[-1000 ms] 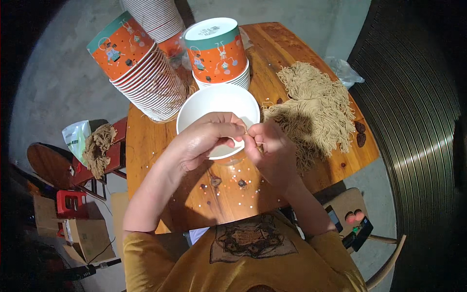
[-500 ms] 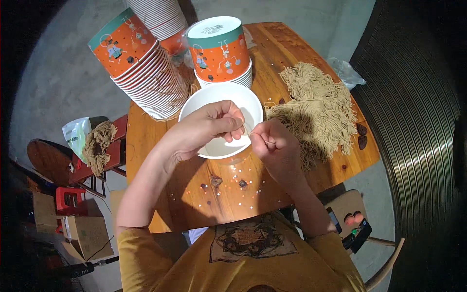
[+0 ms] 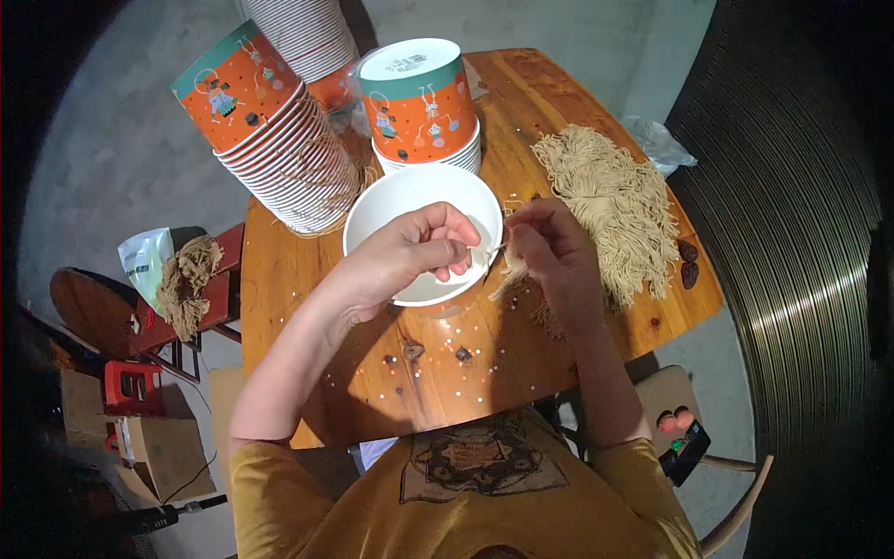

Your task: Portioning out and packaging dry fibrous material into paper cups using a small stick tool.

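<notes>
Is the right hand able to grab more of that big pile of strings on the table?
Probably yes. The right hand sits right beside the pile of tan strings, with only bare wooden table between them. It is pinching a few strands already, though.

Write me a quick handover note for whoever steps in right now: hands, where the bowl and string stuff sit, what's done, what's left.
Left hand: over the white bowl, fingers curled, pinching a strand at the bowl's right rim.
Right hand: just right of the bowl, pinching the same beige strands that hang onto the table.
Things: bowl open side up on the wooden table; heap of beige string to its right; upside-down orange bowl stacks behind it.
Done: a strand is at the bowl's rim; whether it is attached cannot be told.
Left: probably the rest of the heap and stacks.
</notes>
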Demonstrator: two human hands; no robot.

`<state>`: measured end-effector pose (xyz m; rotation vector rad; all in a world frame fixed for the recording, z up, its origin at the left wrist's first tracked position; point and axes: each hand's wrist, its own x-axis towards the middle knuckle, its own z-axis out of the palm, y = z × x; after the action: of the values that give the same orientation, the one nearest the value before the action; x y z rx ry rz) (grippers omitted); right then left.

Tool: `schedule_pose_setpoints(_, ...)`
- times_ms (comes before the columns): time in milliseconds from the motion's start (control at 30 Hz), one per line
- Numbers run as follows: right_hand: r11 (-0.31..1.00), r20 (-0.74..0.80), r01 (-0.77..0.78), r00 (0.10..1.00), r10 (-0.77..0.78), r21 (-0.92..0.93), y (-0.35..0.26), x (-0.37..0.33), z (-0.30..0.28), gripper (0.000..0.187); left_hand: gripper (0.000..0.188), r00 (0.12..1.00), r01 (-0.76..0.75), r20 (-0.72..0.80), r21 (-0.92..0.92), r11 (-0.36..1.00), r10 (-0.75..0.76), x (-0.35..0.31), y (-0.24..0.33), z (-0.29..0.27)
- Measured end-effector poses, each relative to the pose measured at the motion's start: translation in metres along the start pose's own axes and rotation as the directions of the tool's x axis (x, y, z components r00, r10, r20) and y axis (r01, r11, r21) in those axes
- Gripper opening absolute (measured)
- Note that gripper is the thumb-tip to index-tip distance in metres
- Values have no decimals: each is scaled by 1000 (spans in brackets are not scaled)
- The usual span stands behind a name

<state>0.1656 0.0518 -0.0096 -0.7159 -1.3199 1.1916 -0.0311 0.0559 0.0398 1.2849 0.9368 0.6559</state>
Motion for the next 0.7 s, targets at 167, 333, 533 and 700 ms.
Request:
schedule_pose_setpoints(167, 993, 49, -39, 998, 45, -110, -1, 3, -1, 8, 17, 988, -127, 84, 14, 992, 126, -2, 4, 5)
schedule_pose_setpoints(333, 990, 88, 1, 996, 12, -141, -4, 3, -2, 9, 18, 989, -145, -6, 63, 987, 146, 0, 9, 6)
schedule_pose_setpoints(533, 980, 121, 70, 992, -47, -188, -1, 3, -4, 10, 19, 995, -96, 53, 202, 975, 87, 9, -2, 6)
schedule_pose_setpoints(700, 990, 101, 1, 995, 14, -139, 0, 0, -7, 12, 17, 996, -71, 69, 245, 967, 56, 11, -8, 9)
